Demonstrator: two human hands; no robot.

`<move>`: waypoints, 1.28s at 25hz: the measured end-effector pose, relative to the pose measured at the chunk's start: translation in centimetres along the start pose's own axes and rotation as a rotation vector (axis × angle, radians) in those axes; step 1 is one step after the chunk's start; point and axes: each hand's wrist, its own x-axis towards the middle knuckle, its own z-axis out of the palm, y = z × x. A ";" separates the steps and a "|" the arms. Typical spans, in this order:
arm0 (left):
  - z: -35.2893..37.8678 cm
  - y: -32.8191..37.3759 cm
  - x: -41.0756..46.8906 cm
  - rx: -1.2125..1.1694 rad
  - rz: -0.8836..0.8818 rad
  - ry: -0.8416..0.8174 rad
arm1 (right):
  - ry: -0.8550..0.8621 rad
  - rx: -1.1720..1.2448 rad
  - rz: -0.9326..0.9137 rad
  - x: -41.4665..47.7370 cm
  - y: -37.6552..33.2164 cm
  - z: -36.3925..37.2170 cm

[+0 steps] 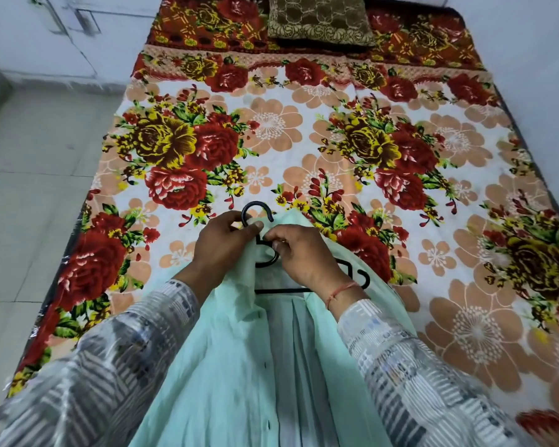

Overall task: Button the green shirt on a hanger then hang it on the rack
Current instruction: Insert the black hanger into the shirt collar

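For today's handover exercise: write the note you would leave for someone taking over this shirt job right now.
Left hand: pinching the collar edge of the green shirt at the neck of the black hanger.
Right hand: gripping the other collar side.
Shirt lies on the floral bedspread, hanger inside it, hook pointing away.
Done: hanger is in the shirt.
Left: front is open, so every button, then hanging; no rack is in view.

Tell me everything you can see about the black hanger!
The black hanger looks like thin plastic, with a round hook at the top and curvy shoulders. It lies on the flowery bedsheet, mostly covered by the pale green shirt. The left hand pinches it just under the hook; the right hand grips the collar there.
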 end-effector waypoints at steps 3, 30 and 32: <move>0.8 -0.1 0.4 -0.123 -0.040 0.086 | 0.301 -0.023 -0.066 -1.2 0.4 -0.1; 1.4 0.6 0.0 -0.065 -0.049 0.183 | 0.794 0.662 0.665 -3.7 6.6 -5.4; 2.5 0.6 0.6 -0.146 -0.069 0.194 | 0.568 0.178 0.382 -5.0 4.3 -2.9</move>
